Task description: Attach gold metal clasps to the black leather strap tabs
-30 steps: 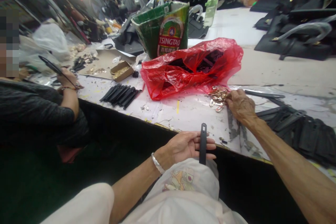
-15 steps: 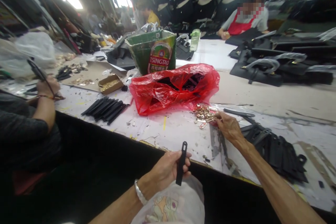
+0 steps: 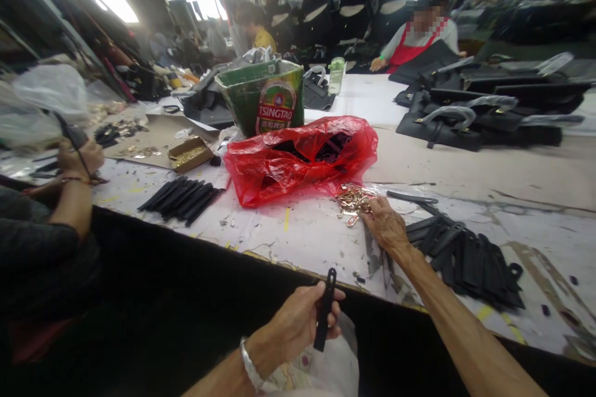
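Observation:
My left hand (image 3: 298,322) sits near the table's front edge, its fingers wrapped around a narrow black strap (image 3: 326,310) with a slot at its top end. My right hand (image 3: 384,223) rests on the table at the right edge of a heap of gold-coloured metal clasps (image 3: 354,201). Its fingertips touch or nearly touch the heap, and I cannot tell whether they hold a piece. To its right lies a pile of black straps (image 3: 460,260). A single long black strap (image 3: 412,197) lies beyond my right hand.
A red plastic bag (image 3: 298,161) and a green Tsingtao carton (image 3: 261,99) stand on the scarred white table (image 3: 288,248). Several black straps (image 3: 181,200) lie to the left. A co-worker's hand (image 3: 79,158) holds a black tool. Black handbags (image 3: 442,127) lie at the right.
My left hand has closed around the strap and raised it upright. My right hand has moved in against the clasps. The whole view has tilted upward, showing more of the room.

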`<state>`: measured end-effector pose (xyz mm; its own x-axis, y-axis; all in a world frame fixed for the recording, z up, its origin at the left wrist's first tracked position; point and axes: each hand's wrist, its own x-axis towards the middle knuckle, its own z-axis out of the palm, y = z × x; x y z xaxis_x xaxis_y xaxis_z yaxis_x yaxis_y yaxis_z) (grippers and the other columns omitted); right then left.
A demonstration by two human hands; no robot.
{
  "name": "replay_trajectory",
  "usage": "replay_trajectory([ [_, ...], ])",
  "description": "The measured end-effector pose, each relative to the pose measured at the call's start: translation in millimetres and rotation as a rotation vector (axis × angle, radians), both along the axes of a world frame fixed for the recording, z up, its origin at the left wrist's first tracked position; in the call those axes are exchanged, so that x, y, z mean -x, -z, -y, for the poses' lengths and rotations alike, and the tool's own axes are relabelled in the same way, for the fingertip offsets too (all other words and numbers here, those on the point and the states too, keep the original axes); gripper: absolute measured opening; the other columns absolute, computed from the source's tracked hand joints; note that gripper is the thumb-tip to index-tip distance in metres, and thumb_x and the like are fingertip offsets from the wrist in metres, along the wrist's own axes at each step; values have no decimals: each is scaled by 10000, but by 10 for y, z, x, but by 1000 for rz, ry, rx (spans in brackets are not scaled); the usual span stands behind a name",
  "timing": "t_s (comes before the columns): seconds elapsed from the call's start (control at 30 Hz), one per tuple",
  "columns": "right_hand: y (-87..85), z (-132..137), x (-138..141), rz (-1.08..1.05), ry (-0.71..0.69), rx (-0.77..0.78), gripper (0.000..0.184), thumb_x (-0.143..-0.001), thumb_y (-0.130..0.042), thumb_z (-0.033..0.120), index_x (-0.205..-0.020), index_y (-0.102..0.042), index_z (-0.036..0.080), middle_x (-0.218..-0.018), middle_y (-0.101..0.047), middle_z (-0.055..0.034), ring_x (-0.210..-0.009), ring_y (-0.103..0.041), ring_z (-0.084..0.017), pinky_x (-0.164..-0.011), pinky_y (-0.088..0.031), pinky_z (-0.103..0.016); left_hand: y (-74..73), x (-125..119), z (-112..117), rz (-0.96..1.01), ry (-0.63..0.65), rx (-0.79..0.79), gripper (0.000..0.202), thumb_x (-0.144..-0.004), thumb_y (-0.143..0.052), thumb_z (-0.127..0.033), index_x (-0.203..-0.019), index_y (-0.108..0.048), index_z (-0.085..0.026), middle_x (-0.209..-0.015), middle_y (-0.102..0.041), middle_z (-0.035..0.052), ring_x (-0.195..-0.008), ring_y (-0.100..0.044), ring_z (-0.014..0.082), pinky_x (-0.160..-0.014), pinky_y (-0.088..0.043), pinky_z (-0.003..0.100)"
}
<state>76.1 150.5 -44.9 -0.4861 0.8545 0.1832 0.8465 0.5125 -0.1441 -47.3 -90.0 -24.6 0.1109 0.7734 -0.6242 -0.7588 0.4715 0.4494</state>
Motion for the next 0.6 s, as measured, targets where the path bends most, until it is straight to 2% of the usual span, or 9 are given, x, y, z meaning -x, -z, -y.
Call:
replay_trajectory([
  [0.13,1,50,42,73,13,-25,176,-974,-445,164,-1056,-601,153,-1089,-574,-122,-847,-597,-213,-600,-387,-286,14,-91,58,13,28,-7,385,-851,-627,-401,-968,-689,-40,-721,-581,62,-580,-508,102,-661,-470,301],
  [0.27,-45,52,13,120,-102,-31,209,-961,-442,90,-1015,-632,161,-1075,-598,-109,-943,-595,-224,-629,-382,-270,14,-170,124,-12,54,-6,401,-809,-662,-407,-961,-689,-37,-710,-579,64,-573,-507,106,-649,-464,300],
  [0.4,-144,83,-103,118,-155,-38,190,-940,-478,87,-956,-643,181,-1034,-625,-78,-835,-617,-183,-606,-369,-244,38,-225,210,-33,59,2,395,-773,-693,-400,-956,-682,-50,-716,-578,61,-582,-521,113,-636,-456,291],
  [0.5,-194,262,-236,82,-114,-70,233,-948,-433,84,-989,-643,177,-988,-650,-83,-745,-626,-180,-583,-370,-253,41,-231,255,-85,56,-22,474,-763,-708,-481,-976,-676,-59,-735,-576,57,-607,-520,111,-653,-463,292],
  [0.6,-191,643,-388,29,-86,-103,269,-951,-412,79,-1020,-654,173,-895,-666,-78,-717,-643,-190,-589,-404,-259,18,-209,235,-156,60,-79,576,-750,-697,-580,-1002,-667,-63,-748,-573,50,-612,-502,100,-653,-458,282],
])
